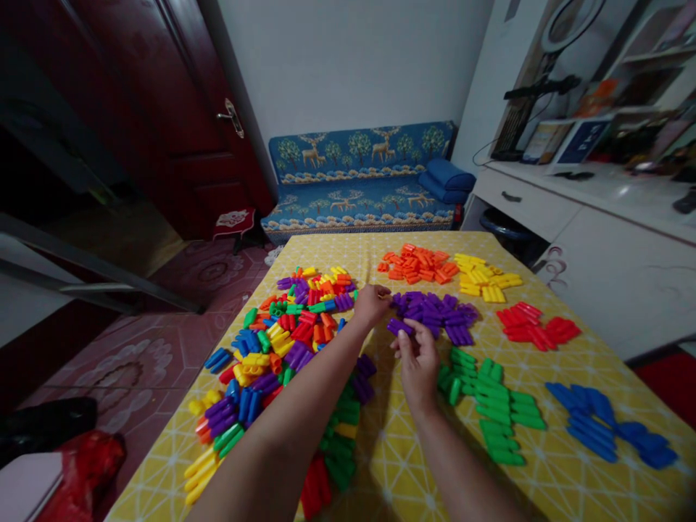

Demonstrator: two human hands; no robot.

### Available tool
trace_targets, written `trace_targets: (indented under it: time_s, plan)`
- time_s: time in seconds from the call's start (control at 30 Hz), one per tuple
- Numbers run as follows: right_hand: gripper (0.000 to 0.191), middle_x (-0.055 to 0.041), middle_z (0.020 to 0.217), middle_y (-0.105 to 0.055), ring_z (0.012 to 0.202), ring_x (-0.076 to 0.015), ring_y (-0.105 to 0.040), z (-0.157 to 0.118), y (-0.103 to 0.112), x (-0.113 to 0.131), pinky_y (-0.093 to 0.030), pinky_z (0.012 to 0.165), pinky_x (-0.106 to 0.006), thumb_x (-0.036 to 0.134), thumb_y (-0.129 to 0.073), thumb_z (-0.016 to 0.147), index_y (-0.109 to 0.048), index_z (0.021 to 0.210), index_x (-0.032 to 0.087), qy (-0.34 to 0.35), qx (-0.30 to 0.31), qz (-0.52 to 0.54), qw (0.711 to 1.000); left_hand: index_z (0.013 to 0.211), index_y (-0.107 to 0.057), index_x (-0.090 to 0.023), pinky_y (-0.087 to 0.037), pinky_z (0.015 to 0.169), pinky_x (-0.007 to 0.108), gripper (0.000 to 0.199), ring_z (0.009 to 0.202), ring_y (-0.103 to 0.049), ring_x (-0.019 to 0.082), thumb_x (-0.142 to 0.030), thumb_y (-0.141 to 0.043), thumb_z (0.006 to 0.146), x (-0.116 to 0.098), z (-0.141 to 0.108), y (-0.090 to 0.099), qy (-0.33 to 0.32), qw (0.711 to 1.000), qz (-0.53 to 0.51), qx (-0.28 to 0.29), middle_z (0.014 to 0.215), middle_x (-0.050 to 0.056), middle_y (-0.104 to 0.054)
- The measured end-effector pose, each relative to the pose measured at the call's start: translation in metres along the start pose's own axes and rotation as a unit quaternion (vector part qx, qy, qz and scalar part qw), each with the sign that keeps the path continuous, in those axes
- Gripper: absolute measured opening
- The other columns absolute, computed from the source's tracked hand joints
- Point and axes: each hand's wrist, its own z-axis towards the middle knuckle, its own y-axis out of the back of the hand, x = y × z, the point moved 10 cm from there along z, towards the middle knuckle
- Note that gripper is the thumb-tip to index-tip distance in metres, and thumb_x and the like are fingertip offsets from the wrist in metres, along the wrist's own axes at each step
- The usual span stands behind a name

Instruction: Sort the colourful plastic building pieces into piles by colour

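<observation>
Between the thumb and fingers of my right hand (417, 355) is a purple plastic building block (399, 327). My left hand (372, 305) reaches to the near side of the purple pile (440, 313), its fingers pinched together; what they hold, if anything, is hard to make out. Under and beside my left arm spreads a mixed heap of coloured blocks (299, 353). Green blocks (494, 395) lie just right of my right hand. My left forearm covers part of the mixed heap.
Orange blocks (417, 264) and yellow blocks (483, 275) lie at the table's far side. Red blocks (536, 326) and blue blocks (592, 417) are to the right. A yellow patterned cloth (402, 449) covers the table. Behind stands a blue sofa (359, 196); a white cabinet (614, 254) is at right.
</observation>
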Motion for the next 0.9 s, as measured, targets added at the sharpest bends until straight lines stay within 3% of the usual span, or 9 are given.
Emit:
trace_targets:
  time_s: [0.1, 0.2, 0.3, 0.4, 0.47, 0.57, 0.7, 0.9]
  plan:
    - [0.039, -0.0020, 0.074, -0.065, 0.062, -0.0149, -0.063, 0.001, 0.001, -0.009, -0.055, 0.059, -0.028, 0.039, -0.056, 0.089, -0.056, 0.121, 0.016, -0.017, -0.006, 0.023, 1.000, 0.083, -0.074, -0.014, -0.051, 0.075, 0.026, 0.009, 0.079, -0.066, 0.016, -0.014, -0.069, 0.076, -0.009, -0.016, 0.009, -0.016, 0.999, 0.033, 0.018, 0.082, 0.006, -0.073]
    - [0.045, -0.0094, 0.092, -0.070, 0.076, -0.0187, -0.068, 0.004, 0.002, -0.017, -0.058, 0.067, -0.033, 0.039, -0.054, 0.089, -0.054, 0.128, 0.015, -0.013, -0.008, 0.002, 1.000, 0.086, -0.075, -0.012, -0.048, 0.057, 0.021, 0.020, 0.059, -0.061, 0.012, -0.028, -0.063, 0.083, -0.010, -0.038, 0.005, -0.009, 0.993, 0.047, 0.105, 0.072, 0.005, -0.071]
    - [0.045, -0.0143, 0.115, -0.068, 0.100, -0.0236, -0.067, 0.006, 0.004, -0.019, -0.057, 0.082, -0.038, 0.038, -0.053, 0.089, -0.058, 0.127, 0.016, 0.014, -0.008, -0.055, 0.998, 0.101, -0.073, -0.013, -0.046, 0.051, 0.017, 0.031, 0.056, -0.059, 0.009, -0.031, -0.071, 0.076, -0.011, -0.059, -0.003, -0.020, 0.978, 0.033, 0.206, 0.079, 0.005, -0.072]
    - [0.044, -0.0145, 0.120, -0.066, 0.108, -0.0252, -0.064, 0.005, -0.004, -0.023, -0.054, 0.091, -0.042, 0.036, -0.051, 0.089, -0.058, 0.128, 0.016, 0.017, 0.033, -0.084, 0.996, 0.100, -0.074, -0.013, -0.049, 0.055, 0.017, 0.032, 0.059, -0.062, 0.010, -0.019, -0.074, 0.068, -0.009, -0.065, -0.003, -0.032, 0.970, 0.029, 0.238, 0.078, 0.005, -0.073]
    - [0.047, -0.0167, 0.124, -0.062, 0.106, -0.0252, -0.064, 0.004, -0.011, -0.023, -0.054, 0.088, -0.042, 0.035, -0.051, 0.089, -0.056, 0.131, 0.015, 0.023, 0.059, -0.088, 0.994, 0.090, -0.075, -0.012, -0.049, 0.054, 0.018, 0.022, 0.057, -0.062, 0.011, -0.012, -0.071, 0.068, -0.001, -0.060, 0.002, -0.009, 0.975, 0.060, 0.216, 0.068, 0.003, -0.071]
    - [0.051, -0.0195, 0.134, -0.051, 0.105, -0.0243, -0.061, 0.000, -0.010, -0.013, -0.055, 0.082, -0.039, 0.032, -0.052, 0.088, -0.049, 0.136, 0.016, 0.059, 0.038, -0.106, 0.992, 0.080, -0.075, -0.012, -0.048, 0.051, 0.019, 0.012, 0.049, -0.060, 0.011, -0.009, -0.068, 0.070, 0.012, -0.045, 0.015, 0.035, 0.982, 0.116, 0.144, 0.056, 0.000, -0.066]
    - [0.044, -0.0159, 0.127, -0.052, 0.103, -0.0226, -0.058, -0.004, -0.010, 0.000, -0.054, 0.077, -0.036, 0.027, -0.051, 0.088, -0.049, 0.131, 0.019, 0.094, 0.026, -0.138, 0.986, 0.078, -0.075, -0.011, -0.050, 0.053, 0.022, 0.011, 0.051, -0.062, 0.014, -0.010, -0.066, 0.073, 0.020, -0.032, 0.013, 0.049, 0.985, 0.138, 0.091, 0.055, 0.002, -0.066]
    - [0.038, -0.0140, 0.121, -0.055, 0.091, -0.0189, -0.059, -0.005, -0.014, 0.011, -0.054, 0.075, -0.035, 0.016, -0.047, 0.086, -0.053, 0.124, 0.019, 0.131, 0.034, -0.146, 0.980, 0.109, -0.071, -0.008, -0.054, 0.064, 0.024, 0.035, 0.070, -0.069, 0.016, -0.003, -0.059, 0.076, 0.015, -0.029, -0.004, 0.032, 0.990, 0.125, 0.058, 0.082, 0.009, -0.075]
